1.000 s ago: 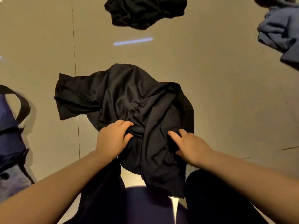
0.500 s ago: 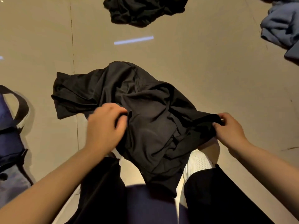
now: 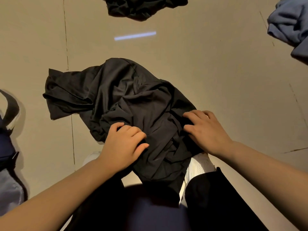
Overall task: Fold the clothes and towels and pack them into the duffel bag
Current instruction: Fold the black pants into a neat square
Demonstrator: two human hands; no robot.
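Observation:
A crumpled black garment lies on the beige floor in front of me. My left hand sits on its near edge, fingers curled into the cloth and gripping a fold. My right hand is on the garment's right side, its fingertips dug into the bunched fabric. The navy duffel bag with a dark strap shows at the far left edge, mostly cut off.
Another black garment lies at the top centre. A blue-grey garment lies at the top right. My white shoes and dark trouser legs fill the bottom. Bare floor surrounds the garment.
My right hand has moved inward from the stretched-out right corner back onto the cloth. My left hand has shifted right and nearer to me along the garment's near edge.

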